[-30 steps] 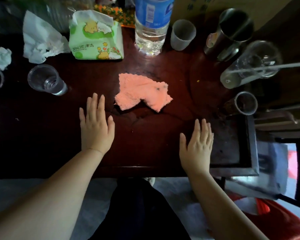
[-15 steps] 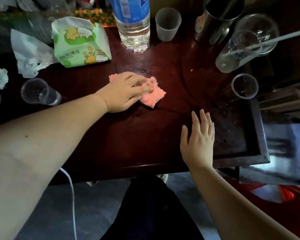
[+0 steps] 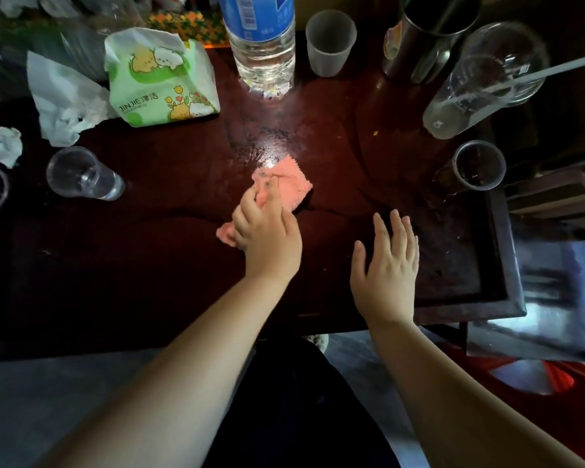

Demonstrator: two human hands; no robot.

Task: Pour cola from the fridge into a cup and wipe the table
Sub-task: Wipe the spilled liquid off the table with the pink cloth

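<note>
1. From the head camera, we see our left hand near the middle of the dark wooden table. Its fingers are curled around a pink cloth and grip it against the tabletop.
2. The cloth is bunched. One end sticks out past the fingertips toward the far side, and a small corner peeks out on the left of the hand.
3. Just beyond the cloth, the wood has a glossy sheen that catches the light.
4. Our right hand lies flat on the table just beside the left, fingers straight and slightly spread, holding nothing.
5. A small clear cup stands upright near the table's right edge, well apart from the cloth. Its inside looks dark, but we cannot tell whether that is cola or the wood showing through.
6. Along the far side stand a water bottle with a blue label, a frosted plastic cup and a metal tumbler.
7. A tall clear glass with a white stick across it stands behind the small cup.
8. On the far left are a green tissue pack, loose white tissue paper, a crumpled wad and an empty clear cup.
</note>
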